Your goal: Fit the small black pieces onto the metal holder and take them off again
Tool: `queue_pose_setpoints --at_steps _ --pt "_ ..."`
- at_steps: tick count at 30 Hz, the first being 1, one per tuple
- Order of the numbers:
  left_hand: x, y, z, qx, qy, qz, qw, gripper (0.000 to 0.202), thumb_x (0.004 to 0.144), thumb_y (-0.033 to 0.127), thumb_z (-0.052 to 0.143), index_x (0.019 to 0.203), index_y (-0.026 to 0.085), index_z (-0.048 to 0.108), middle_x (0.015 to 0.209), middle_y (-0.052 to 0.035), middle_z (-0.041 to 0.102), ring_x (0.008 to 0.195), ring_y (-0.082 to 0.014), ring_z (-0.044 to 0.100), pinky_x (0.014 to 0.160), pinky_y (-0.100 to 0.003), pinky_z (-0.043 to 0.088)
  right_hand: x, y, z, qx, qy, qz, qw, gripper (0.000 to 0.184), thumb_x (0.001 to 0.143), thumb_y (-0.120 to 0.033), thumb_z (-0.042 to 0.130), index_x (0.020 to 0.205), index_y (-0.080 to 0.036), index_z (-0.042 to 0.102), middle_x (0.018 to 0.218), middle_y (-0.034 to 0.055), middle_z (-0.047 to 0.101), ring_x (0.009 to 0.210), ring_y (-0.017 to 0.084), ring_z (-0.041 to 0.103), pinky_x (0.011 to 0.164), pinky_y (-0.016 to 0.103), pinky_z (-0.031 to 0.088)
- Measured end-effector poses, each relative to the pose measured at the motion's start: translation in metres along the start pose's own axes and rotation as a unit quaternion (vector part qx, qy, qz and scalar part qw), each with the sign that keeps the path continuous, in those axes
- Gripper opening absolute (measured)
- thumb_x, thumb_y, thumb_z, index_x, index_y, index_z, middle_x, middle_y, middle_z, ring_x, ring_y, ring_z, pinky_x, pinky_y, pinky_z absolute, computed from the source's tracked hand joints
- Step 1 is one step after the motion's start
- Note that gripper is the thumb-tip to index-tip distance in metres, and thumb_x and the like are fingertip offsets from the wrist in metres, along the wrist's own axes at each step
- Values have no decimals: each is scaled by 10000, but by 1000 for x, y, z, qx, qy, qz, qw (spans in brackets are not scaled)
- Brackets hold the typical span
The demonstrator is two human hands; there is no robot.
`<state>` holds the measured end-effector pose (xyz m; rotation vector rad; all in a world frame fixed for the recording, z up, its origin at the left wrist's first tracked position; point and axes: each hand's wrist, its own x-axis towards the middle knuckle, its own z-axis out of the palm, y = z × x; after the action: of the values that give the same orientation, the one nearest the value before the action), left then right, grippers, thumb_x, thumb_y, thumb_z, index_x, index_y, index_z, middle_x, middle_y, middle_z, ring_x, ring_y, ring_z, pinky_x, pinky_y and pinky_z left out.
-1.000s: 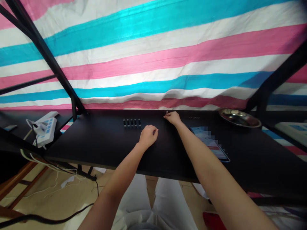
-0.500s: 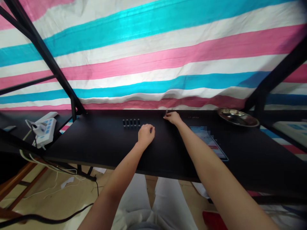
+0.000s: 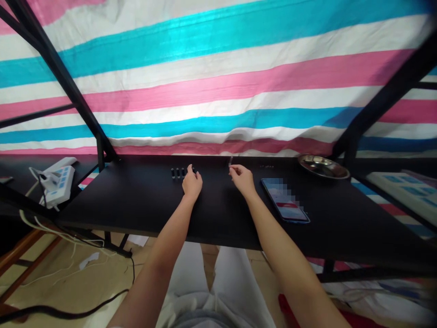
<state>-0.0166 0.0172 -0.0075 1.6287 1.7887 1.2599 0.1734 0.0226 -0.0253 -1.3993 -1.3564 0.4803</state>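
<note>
Several small dark cylinders with pale tops [image 3: 178, 173] stand in a row on the black table [image 3: 136, 200]. My left hand [image 3: 192, 183] is at the right end of that row, finger and thumb spread apart, and it partly covers the last cylinders. Whether it touches one I cannot tell. To the right, near the table's back edge, my right hand [image 3: 242, 178] pinches a thin, pale, stick-like piece [image 3: 231, 161] between thumb and fingertips. The piece points upward and is too small to name exactly.
A phone [image 3: 286, 202] with a lit screen lies right of my right arm. Several tiny pieces [image 3: 266, 166] sit behind it, and a shiny metal plate [image 3: 323, 167] stands at the back right. A white power strip [image 3: 60, 184] is at left. Black frame posts [image 3: 82, 109] flank the table.
My left hand has moved left and back to the row's end, and its curled fingers have spread. The right hand still pinches the pale piece. The camera view has shifted slightly.
</note>
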Motion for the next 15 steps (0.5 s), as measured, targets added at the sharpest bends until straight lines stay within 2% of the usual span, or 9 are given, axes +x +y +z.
queue_pose_setpoints --at_steps 5,9,12,15 --pt "1 0 1 61 -19 5 998 479 810 240 493 1277 153 429 806 -98 647 821 -238 612 784 -328 421 -22 -17 2 -18 -30 -70 997 302 785 -346 464 935 -162 651 753 59 656 679 164 595 693 307 469" --pt "4 -5 4 103 -23 35 994 295 849 255 436 1107 178 556 852 -105 653 846 -231 611 762 -315 423 -25 -14 6 -38 -53 -98 993 295 785 -323 453 924 -156 654 754 65 659 694 174 600 701 316 471" --pt "5 -9 11 14 -42 66 997 196 837 249 462 957 164 591 748 -75 647 744 -186 610 716 -282 427 -25 -11 9 -40 -68 -91 993 295 785 -322 452 931 -159 650 757 66 659 695 176 600 699 319 471" --pt "-1 -7 18 -156 -123 51 979 159 822 251 478 895 140 565 643 -34 615 549 -112 545 581 -227 413 -26 -14 10 -30 -74 -72 994 303 787 -357 462 939 -161 637 802 73 658 714 176 595 706 322 468"
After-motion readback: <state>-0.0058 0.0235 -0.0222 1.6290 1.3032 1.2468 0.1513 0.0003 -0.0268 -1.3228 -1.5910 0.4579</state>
